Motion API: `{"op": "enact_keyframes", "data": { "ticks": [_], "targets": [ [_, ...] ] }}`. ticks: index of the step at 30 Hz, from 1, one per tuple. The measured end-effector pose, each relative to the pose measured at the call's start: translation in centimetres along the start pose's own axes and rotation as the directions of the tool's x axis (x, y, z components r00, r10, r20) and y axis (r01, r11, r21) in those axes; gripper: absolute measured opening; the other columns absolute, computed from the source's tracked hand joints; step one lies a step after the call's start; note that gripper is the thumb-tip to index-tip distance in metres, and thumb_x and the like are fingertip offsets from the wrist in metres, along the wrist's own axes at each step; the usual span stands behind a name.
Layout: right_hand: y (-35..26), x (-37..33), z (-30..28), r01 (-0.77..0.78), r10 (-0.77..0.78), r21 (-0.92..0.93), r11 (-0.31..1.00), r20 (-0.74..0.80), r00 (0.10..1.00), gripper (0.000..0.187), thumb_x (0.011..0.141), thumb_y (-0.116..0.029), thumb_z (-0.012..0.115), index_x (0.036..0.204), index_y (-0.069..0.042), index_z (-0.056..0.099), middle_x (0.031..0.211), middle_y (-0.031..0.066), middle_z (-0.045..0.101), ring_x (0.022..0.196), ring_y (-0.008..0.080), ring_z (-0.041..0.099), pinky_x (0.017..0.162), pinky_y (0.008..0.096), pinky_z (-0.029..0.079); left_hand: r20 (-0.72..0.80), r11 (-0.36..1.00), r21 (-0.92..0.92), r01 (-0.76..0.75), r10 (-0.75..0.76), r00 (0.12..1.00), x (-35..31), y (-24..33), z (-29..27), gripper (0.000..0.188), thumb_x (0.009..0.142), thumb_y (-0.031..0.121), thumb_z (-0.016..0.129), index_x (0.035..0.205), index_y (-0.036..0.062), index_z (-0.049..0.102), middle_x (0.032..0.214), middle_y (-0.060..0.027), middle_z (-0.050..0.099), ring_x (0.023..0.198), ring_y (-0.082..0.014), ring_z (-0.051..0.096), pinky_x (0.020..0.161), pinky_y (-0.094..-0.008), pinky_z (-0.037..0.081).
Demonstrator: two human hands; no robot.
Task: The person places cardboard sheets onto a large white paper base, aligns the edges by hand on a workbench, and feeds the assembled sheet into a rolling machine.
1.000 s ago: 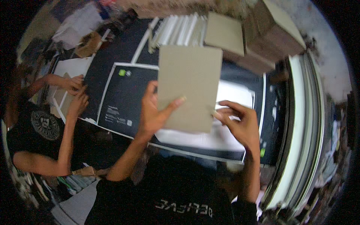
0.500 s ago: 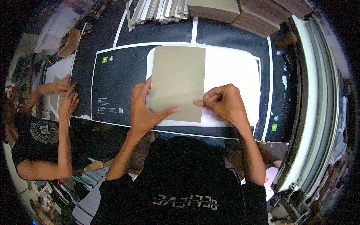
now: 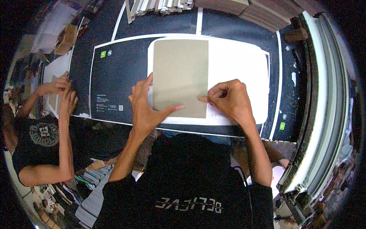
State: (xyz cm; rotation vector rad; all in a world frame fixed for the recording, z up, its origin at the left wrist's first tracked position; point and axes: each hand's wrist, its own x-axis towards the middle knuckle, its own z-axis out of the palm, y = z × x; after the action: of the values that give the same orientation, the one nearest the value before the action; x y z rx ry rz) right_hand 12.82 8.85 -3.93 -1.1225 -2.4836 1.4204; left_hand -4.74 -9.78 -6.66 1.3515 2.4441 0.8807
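Observation:
A greyish-tan rectangular board (image 3: 179,72) lies on a white sheet with rounded corners (image 3: 236,61). Beneath that sheet spreads a large dark printed cover sheet (image 3: 120,72) with a white border. My left hand (image 3: 145,108) is spread open at the board's lower left, its fingers along the left edge and its thumb resting flat on the face. At the lower part of the right edge, my right hand (image 3: 230,99) is closed in a pinch, thumb on the board and the other fingers curled. Its fingertips are partly hidden.
A bundle of pale strips (image 3: 160,7) and stacked brown boards (image 3: 263,13) stand along the far side. A long metal machine part (image 3: 328,95) bounds the right. To the left, a co-worker's hands (image 3: 65,91) work over another board; a cardboard box (image 3: 65,39) sits beyond them.
The whole view has shifted slightly, so the sheets and board sit a little higher in it. Both my hands keep nearly the same places on the board.

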Motion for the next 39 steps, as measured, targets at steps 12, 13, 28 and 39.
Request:
{"op": "enact_keyframes", "data": {
  "ticks": [12,13,28,39],
  "targets": [
    [-0.5,-0.5,0.2,-0.067,0.067,0.003,0.998,-0.032,0.997,0.019,0.074,-0.013,0.087,0.079,0.002,0.077,0.065,0.0107,0.070,0.055,0.0123,0.062,0.055,0.0285,0.053,0.000,0.998,0.054,-0.020,0.020,1.000,-0.1,-0.2,-0.1,0.117,0.053,0.050,0.096,0.145,0.0010,0.042,0.125,-0.0176,0.051,0.119,-0.0312,0.044,0.096,-0.0511,0.033],
    [-0.6,-0.5,0.2,-0.071,0.072,0.006,0.997,-0.034,0.997,0.019,0.074,-0.014,0.087,0.079,0.002,0.077,0.065,0.0107,0.070,0.055,0.0124,0.062,0.054,0.0285,0.052,0.006,0.999,0.051,-0.009,0.009,1.000,-0.1,-0.1,-0.1,0.117,0.053,0.051,0.095,0.145,0.0012,0.042,0.124,-0.0175,0.051,0.118,-0.0311,0.044,0.096,-0.0510,0.033],
    [-1.1,-0.7,0.2,-0.098,0.097,-0.001,0.995,-0.034,0.995,0.019,0.074,-0.012,0.086,0.081,0.003,0.076,0.068,0.0137,0.071,0.057,0.0165,0.066,0.055,0.0305,0.056,-0.065,0.999,0.054,-0.005,0.009,0.998,-0.4,0.1,0.0,0.111,0.045,0.043,0.099,0.137,0.0054,0.049,0.117,-0.0130,0.057,0.110,-0.0313,0.053,0.097,-0.0457,0.041],
    [0.1,-0.6,0.7,-0.042,0.047,0.059,0.997,-0.085,0.995,0.025,0.076,-0.020,0.086,0.072,0.001,0.074,0.063,0.0133,0.070,0.051,0.0148,0.063,0.051,0.0333,0.050,-0.044,0.995,0.105,-0.002,0.007,0.999,-0.3,0.6,-0.4,0.115,0.049,0.048,0.096,0.143,0.0063,0.045,0.132,-0.0176,0.051,0.124,-0.0339,0.047,0.107,-0.0512,0.034]
  ]
}}
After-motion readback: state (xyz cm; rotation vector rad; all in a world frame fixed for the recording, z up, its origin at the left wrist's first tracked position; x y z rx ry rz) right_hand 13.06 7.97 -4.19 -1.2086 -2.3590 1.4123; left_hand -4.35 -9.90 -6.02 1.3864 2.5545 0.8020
